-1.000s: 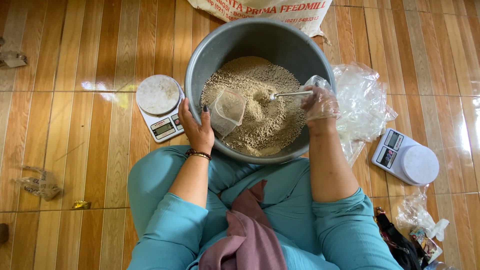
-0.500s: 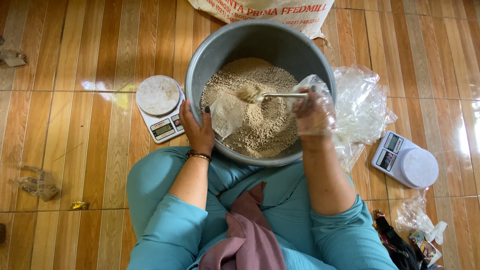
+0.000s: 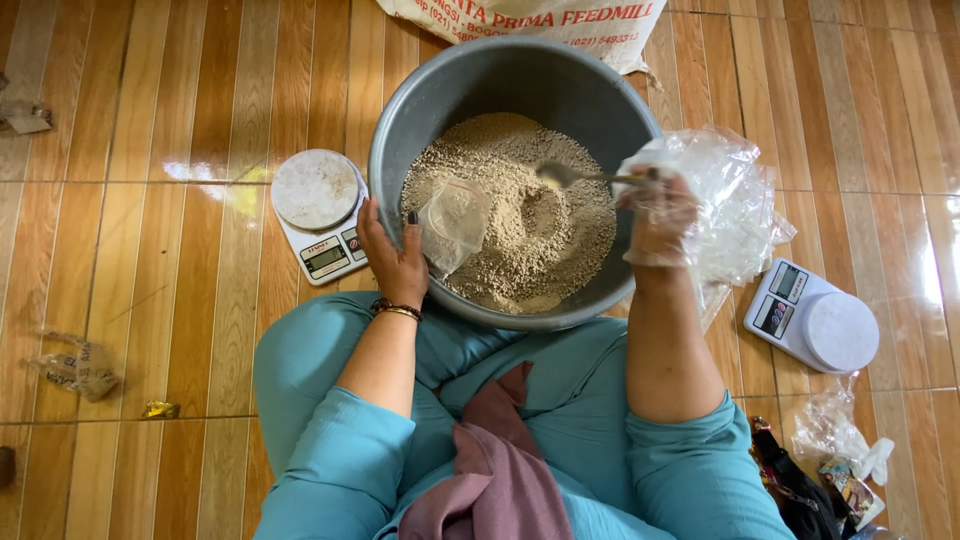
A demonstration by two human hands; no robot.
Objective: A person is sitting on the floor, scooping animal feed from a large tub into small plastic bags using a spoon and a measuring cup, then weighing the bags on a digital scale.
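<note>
Metal spoon (image 3: 585,177) level, bowl leftward, right hand (image 3: 658,215)

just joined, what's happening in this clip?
A person sits on the wood floor with a big metal basin of grain pellets at their lap. The left hand holds a small clear bag open over the pellets. The right hand, in a plastic glove, holds a spoon above them. A kitchen scale sits on each side.

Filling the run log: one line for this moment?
left hand: holds small clear bag | right hand: holds spoon | over pellets in basin
</note>
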